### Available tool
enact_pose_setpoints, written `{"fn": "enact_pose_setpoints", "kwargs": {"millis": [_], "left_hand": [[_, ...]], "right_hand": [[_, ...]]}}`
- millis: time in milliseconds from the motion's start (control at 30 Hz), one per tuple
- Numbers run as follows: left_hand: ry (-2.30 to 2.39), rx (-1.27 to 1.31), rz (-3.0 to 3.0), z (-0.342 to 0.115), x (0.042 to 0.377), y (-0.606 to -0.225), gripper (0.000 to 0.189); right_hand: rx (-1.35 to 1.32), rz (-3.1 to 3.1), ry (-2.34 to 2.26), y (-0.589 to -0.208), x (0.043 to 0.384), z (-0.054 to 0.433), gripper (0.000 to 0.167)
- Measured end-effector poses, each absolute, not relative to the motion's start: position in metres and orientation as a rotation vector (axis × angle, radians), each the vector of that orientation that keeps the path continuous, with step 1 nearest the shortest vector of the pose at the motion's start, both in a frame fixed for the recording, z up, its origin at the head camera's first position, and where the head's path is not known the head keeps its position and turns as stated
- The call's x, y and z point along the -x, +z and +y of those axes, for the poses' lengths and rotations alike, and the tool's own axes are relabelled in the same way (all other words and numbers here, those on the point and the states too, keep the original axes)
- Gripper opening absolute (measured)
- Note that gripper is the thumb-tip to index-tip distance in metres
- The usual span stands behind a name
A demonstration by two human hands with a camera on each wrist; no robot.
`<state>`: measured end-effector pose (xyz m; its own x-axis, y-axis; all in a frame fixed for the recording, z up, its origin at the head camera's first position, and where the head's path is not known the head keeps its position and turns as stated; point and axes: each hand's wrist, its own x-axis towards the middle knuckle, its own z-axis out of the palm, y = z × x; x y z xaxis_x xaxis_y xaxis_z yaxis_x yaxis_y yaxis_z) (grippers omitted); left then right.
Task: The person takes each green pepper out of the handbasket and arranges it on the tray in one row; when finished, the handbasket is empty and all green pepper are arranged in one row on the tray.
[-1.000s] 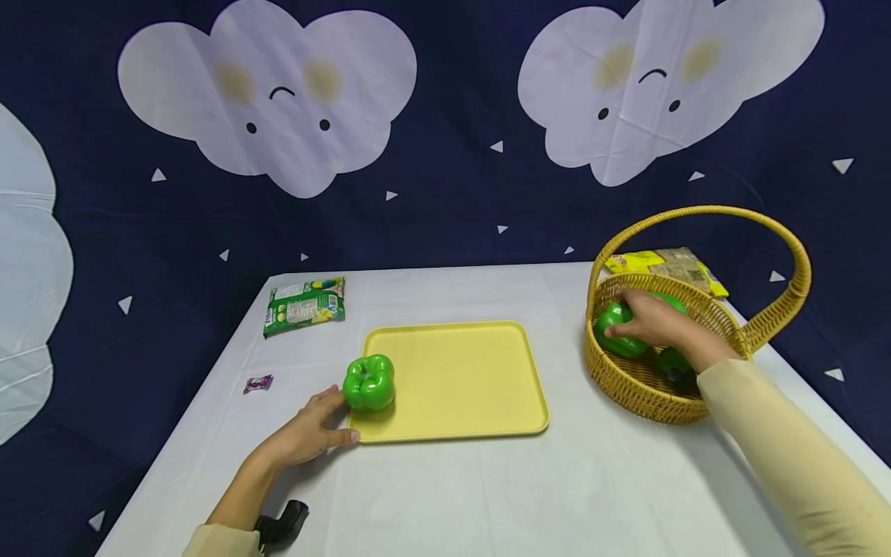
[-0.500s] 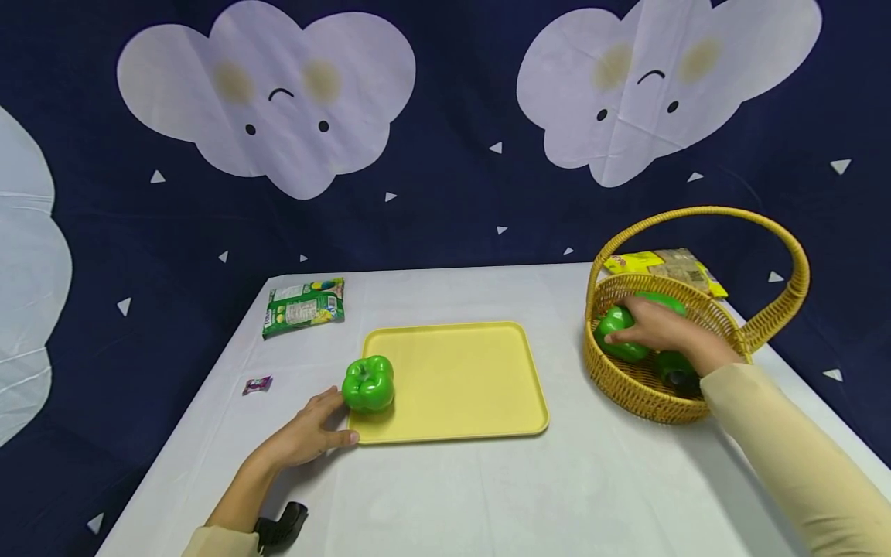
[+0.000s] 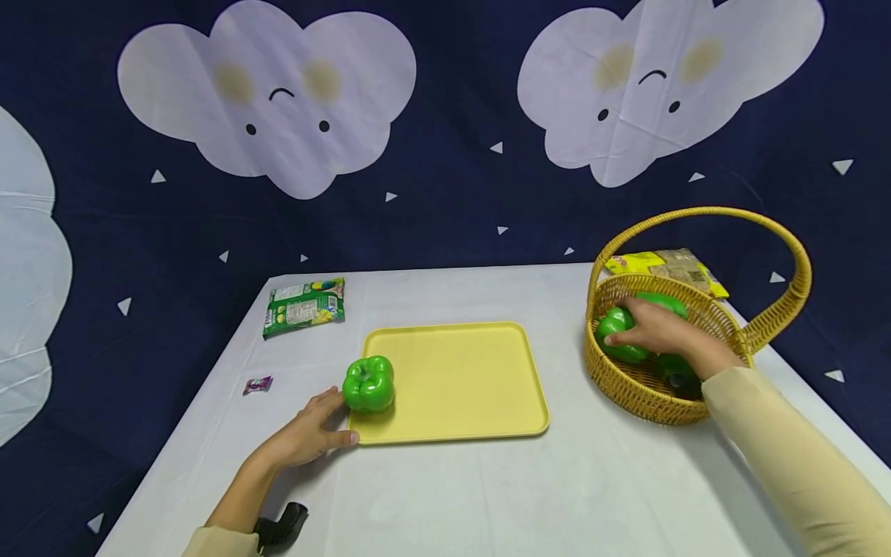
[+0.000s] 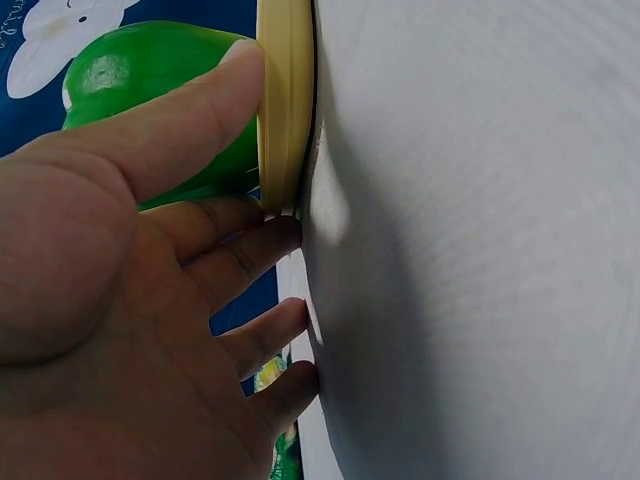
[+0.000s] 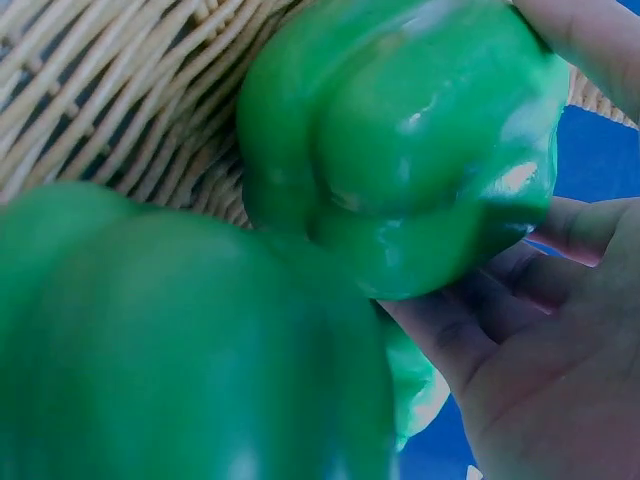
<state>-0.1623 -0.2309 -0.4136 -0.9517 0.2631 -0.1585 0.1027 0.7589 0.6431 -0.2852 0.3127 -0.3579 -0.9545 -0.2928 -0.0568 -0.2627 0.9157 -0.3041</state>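
Observation:
My right hand (image 3: 649, 326) reaches into a wicker basket (image 3: 629, 396) at the right. Thumb and fingers hold a green bell pepper (image 5: 400, 150) from opposite sides, inside the basket. Two more green peppers lie in there, a rear pepper (image 3: 668, 302) and a front pepper (image 3: 675, 370), partly hidden by hand and arm. At the left, my left hand (image 3: 306, 433) rests beside a yellow tray (image 3: 459, 379), its thumb touching the rim at the near left corner. The other fingers reach along the tray's left side. Another green bell pepper (image 3: 369, 384) sits on the tray near that hand.
A green snack packet (image 3: 305, 306) lies at the back left, with a small purple-wrapped candy (image 3: 258, 384) nearer. Behind the basket is a yellow packet (image 3: 668, 267). The basket's tall handle (image 3: 703, 210) arches above the right hand. A dark patterned cloth hangs behind the table.
My right hand has shifted very slightly in the basket, and a little more of the front pepper shows. The left hand, tray and pepper on it stay put.

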Motion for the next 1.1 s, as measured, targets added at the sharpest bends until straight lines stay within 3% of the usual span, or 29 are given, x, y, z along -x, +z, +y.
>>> {"fn": "enact_pose_setpoints", "kwargs": {"millis": [500,1100], "left_hand": [[0.991,-0.288,2.71,-0.232,0.163,-0.416,0.078],[0.971,-0.294,2.719,-0.231,0.16,-0.413,0.077]], "right_hand": [[0.427,3.017,-0.576,-0.327,0.272,0.317,0.084],[0.365,3.053,-0.665,-0.295,0.242,0.315,0.099]]}}
